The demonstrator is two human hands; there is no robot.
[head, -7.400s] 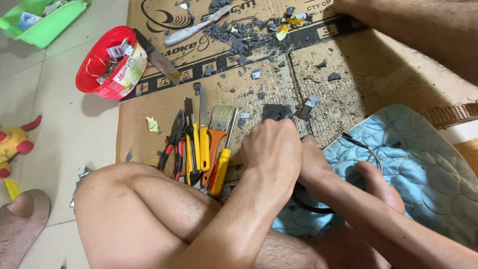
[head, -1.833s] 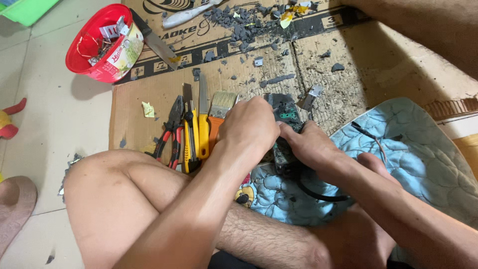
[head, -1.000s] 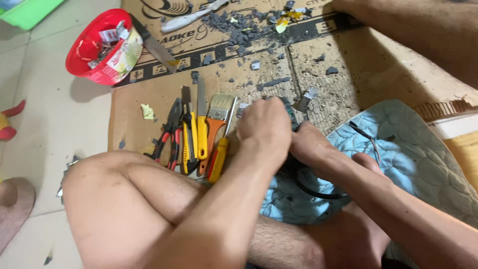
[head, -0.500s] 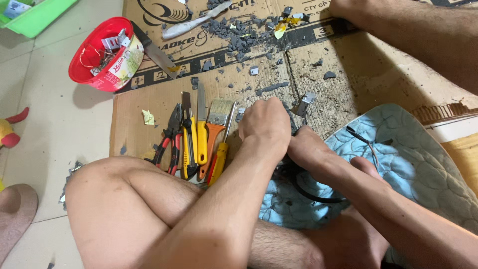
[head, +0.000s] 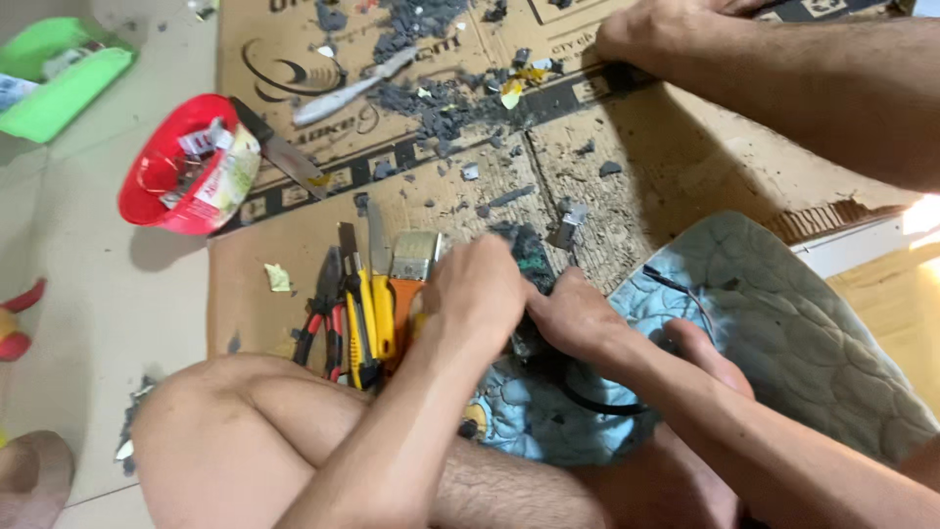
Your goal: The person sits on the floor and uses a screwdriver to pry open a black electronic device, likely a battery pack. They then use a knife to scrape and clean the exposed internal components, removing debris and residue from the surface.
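A small dark object (head: pixel 532 257) is gripped between the two hands, over the near edge of a pale blue quilted cushion (head: pixel 813 333). Little of it is shown: a dark, crumbly-looking top is seen above the knuckles, and its shape cannot be told. A thin black cable (head: pixel 597 404) is seen curving out from under the hands across the cushion. The left hand (head: pixel 477 294) is curled shut over the object from the left side; the right hand (head: pixel 576 315) is closed against it from the right, fingers folded under (exactly what each finger presses on is hidden).

Just left of the left hand, a row of tools is laid on the cardboard sheet (head: pixel 294 294): red-handled pliers (head: pixel 323 313), a yellow utility knife (head: pixel 357 313) and a paintbrush with an orange handle (head: pixel 411 269). Grey rubble (head: pixel 431 98) is scattered over the far part of the cardboard, with a white toothbrush (head: pixel 352 86) among it. A red bowl (head: pixel 181 167) is set at the cardboard's left edge on the tiled floor, and a green tray (head: pixel 59 83) lies beyond it. Another person's forearm (head: pixel 783 78) is stretched across the top right.
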